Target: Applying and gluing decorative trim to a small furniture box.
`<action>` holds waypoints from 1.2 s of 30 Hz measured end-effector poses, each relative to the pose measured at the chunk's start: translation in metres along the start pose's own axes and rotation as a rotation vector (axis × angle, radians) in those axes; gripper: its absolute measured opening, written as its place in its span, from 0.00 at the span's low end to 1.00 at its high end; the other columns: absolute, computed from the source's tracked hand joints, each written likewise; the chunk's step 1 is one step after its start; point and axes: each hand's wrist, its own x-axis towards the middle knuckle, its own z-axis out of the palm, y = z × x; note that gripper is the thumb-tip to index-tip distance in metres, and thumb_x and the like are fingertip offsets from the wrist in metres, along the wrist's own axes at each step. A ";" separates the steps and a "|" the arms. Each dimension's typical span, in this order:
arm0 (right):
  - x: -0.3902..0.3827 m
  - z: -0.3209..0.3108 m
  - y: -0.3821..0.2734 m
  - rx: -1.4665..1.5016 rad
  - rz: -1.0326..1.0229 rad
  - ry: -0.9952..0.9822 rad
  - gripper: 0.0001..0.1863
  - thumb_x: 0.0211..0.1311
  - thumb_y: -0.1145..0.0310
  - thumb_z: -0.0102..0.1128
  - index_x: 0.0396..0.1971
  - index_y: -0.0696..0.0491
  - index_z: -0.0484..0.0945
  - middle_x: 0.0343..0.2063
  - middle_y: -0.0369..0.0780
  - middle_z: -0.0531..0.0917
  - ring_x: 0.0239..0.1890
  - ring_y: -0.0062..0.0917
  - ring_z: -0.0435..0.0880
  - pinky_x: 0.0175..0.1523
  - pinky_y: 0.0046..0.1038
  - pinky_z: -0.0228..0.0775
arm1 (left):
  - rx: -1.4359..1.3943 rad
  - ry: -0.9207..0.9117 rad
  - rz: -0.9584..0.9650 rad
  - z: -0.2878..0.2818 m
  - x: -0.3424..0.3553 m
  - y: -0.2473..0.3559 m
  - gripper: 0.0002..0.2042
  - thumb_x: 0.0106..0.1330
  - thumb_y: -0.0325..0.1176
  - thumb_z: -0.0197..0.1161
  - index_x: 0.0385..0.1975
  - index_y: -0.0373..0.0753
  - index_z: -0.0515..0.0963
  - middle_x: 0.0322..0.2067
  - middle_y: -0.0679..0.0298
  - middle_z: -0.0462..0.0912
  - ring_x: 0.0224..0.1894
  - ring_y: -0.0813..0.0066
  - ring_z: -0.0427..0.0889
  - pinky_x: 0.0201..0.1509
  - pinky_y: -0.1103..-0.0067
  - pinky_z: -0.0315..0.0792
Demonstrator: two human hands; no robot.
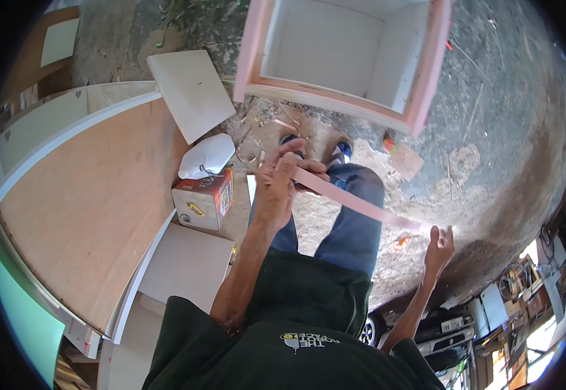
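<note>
- Pink strip [348,198], long, thin and flat, on the near side of the box [335,103], slanting away from it toward the right.
- One end of the strip pinched in the left hand [282,179], between thumb and fingers, just short of the box.
- Right hand [440,248] near the other, blurry end, farther from the box and more to the right, with thumb and fingers a bit apart. Touching the strip or not: cannot tell.
- Under the strip, blue jeans [356,224]; closer to the box, dark shoes [343,151].
- Box white inside, with pink edges and an open side facing up.
- Right of the shoes and below the box, a small square scrap [405,161] on the dusty floor [491,123].
- Left of the box, a pale board [192,94], lying tilted.
- Farther left and nearer than the box, a red and white tin [205,201] under a white thing [206,156] of unclear kind.
- Left of the tin, a big brown wood panel [88,195] with a white edge.
- Far to the right and nearer than the box, a bike wheel [512,281].
</note>
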 end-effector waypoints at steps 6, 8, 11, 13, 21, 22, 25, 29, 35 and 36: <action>-0.013 0.034 -0.177 0.295 -0.790 -0.742 0.31 0.61 0.61 0.75 0.62 0.58 0.77 0.47 0.47 0.87 0.50 0.33 0.87 0.54 0.35 0.78 | 0.047 -0.061 -0.003 -0.009 0.036 -0.005 0.22 0.81 0.44 0.50 0.63 0.33 0.66 0.41 0.47 0.88 0.40 0.57 0.91 0.40 0.67 0.88; -0.008 0.049 -0.192 0.360 -0.756 -0.773 0.30 0.60 0.64 0.75 0.61 0.59 0.78 0.44 0.46 0.87 0.46 0.32 0.87 0.51 0.33 0.78 | -0.022 -0.056 0.046 -0.018 0.049 -0.001 0.23 0.80 0.42 0.53 0.65 0.32 0.64 0.42 0.46 0.87 0.41 0.56 0.91 0.43 0.67 0.88; 0.009 0.068 -0.208 0.477 -0.670 -0.813 0.28 0.59 0.69 0.76 0.59 0.59 0.79 0.40 0.45 0.87 0.39 0.30 0.87 0.44 0.29 0.79 | -0.063 -0.089 0.151 -0.024 0.069 0.009 0.23 0.78 0.38 0.57 0.66 0.31 0.65 0.43 0.46 0.87 0.42 0.56 0.91 0.45 0.66 0.88; 0.020 0.075 -0.223 0.399 -0.870 -0.767 0.26 0.59 0.73 0.75 0.58 0.60 0.80 0.36 0.43 0.86 0.34 0.26 0.84 0.39 0.27 0.77 | -0.075 -0.127 0.278 -0.029 0.072 0.014 0.24 0.74 0.33 0.63 0.65 0.31 0.68 0.41 0.48 0.88 0.41 0.55 0.91 0.48 0.66 0.87; 0.044 0.141 -0.189 0.368 -0.898 -0.579 0.23 0.57 0.81 0.72 0.55 0.62 0.82 0.26 0.40 0.83 0.26 0.18 0.77 0.30 0.22 0.67 | -0.020 -0.412 0.406 -0.056 0.120 -0.044 0.25 0.71 0.21 0.64 0.66 0.25 0.66 0.48 0.46 0.85 0.54 0.58 0.86 0.61 0.68 0.81; 0.046 0.152 -0.183 0.421 -0.873 -0.553 0.23 0.55 0.84 0.71 0.54 0.62 0.82 0.23 0.38 0.82 0.23 0.16 0.76 0.26 0.21 0.64 | -0.020 -0.431 0.420 -0.057 0.127 -0.048 0.25 0.71 0.21 0.64 0.66 0.25 0.66 0.48 0.46 0.85 0.54 0.58 0.86 0.61 0.68 0.81; 0.050 0.173 -0.168 0.470 -0.869 -0.546 0.24 0.56 0.83 0.70 0.56 0.62 0.82 0.23 0.38 0.82 0.23 0.16 0.75 0.26 0.21 0.63 | 0.016 -0.472 0.488 -0.059 0.144 -0.058 0.19 0.71 0.21 0.64 0.60 0.24 0.74 0.48 0.46 0.86 0.53 0.59 0.86 0.62 0.68 0.80; 0.048 0.182 -0.163 0.459 -0.848 -0.545 0.25 0.56 0.82 0.70 0.57 0.60 0.81 0.22 0.38 0.81 0.23 0.16 0.75 0.26 0.22 0.62 | 0.064 -0.434 0.551 -0.060 0.142 -0.057 0.16 0.74 0.23 0.62 0.58 0.23 0.75 0.47 0.45 0.86 0.52 0.60 0.87 0.61 0.68 0.81; 0.034 0.190 -0.161 0.333 -0.923 -0.469 0.24 0.60 0.78 0.70 0.58 0.62 0.80 0.28 0.41 0.85 0.25 0.17 0.75 0.32 0.23 0.67 | 0.227 -0.173 0.545 -0.063 0.105 -0.043 0.16 0.78 0.32 0.55 0.55 0.24 0.77 0.45 0.41 0.86 0.49 0.55 0.89 0.58 0.63 0.82; 0.030 0.193 -0.161 0.345 -0.936 -0.447 0.24 0.60 0.79 0.69 0.58 0.62 0.80 0.28 0.41 0.84 0.24 0.17 0.75 0.31 0.22 0.66 | 0.232 -0.184 0.554 -0.069 0.104 -0.045 0.18 0.80 0.35 0.52 0.55 0.25 0.77 0.46 0.40 0.86 0.49 0.54 0.89 0.58 0.62 0.82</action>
